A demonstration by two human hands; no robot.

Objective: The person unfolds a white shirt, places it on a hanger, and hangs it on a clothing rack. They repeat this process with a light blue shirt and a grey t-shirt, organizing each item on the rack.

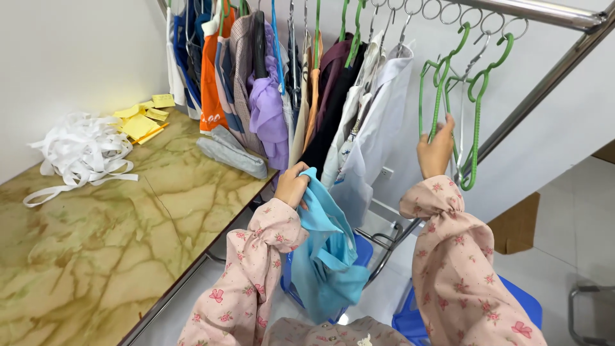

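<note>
Head view looks down along a steel clothes rail [544, 13], and everything is easiest placed against it. Farthest left of the rail, on the marbled green surface [96, 243], lies a tangle of white ribbon [80, 154], with a few yellow paper slips [141, 118] just beyond it and a folded grey cloth [230, 154] at the surface's edge, right under the rail's hanging load. That load is a packed row of garments [288, 83]: orange, lilac, dark maroon, then pale white shirts. Below the middle of the rail, the left hand [293, 186] has its grip pinched shut on the top of a light blue garment [327, 250], which hangs from the fingers over a blue bin [362, 253] and touches no hanger. Toward the rail's right end, the right hand [437, 152] reaches up with its grip curled around the lower part of one of the empty green hangers [477, 102]; both arms wear pink floral sleeves. As I read it, the step in hand is fetching a hanger for the blue piece. Freeing that hanger would call for lifting its hook clear of the rail without snagging its neighbours, then bringing it down to the garment's neck opening.
</note>
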